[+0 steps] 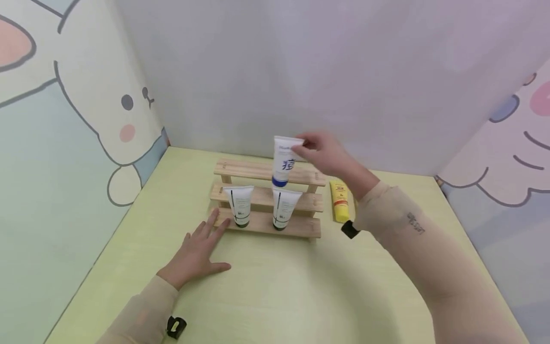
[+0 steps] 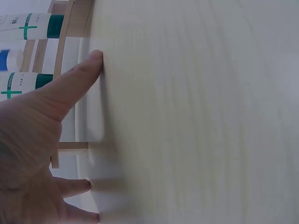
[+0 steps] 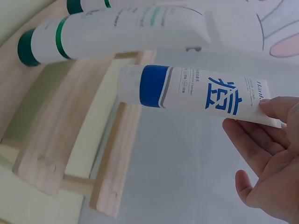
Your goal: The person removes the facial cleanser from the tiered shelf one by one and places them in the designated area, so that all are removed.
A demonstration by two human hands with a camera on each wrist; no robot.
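Note:
My right hand (image 1: 324,155) pinches a white squeeze tube (image 1: 285,160) with a blue band by its flat top end, thumb on one face. It hangs cap down by the upper steps of a wooden three-step rack (image 1: 268,173); the right wrist view shows its pale cap (image 3: 130,84) near the top slat. My left hand (image 1: 195,253) lies spread at the rack's left end, fingertips (image 2: 96,55) on the table. Two white tubes with dark green caps, a left one (image 1: 240,205) and a right one (image 1: 284,209), stand cap down on the lowest step.
A yellow tube (image 1: 340,200) lies on the table to the right of the rack. The pale yellow tabletop (image 1: 266,291) stretches in front. A plain wall (image 1: 275,71) rises behind, and cartoon-printed panels (image 1: 47,181) flank both sides.

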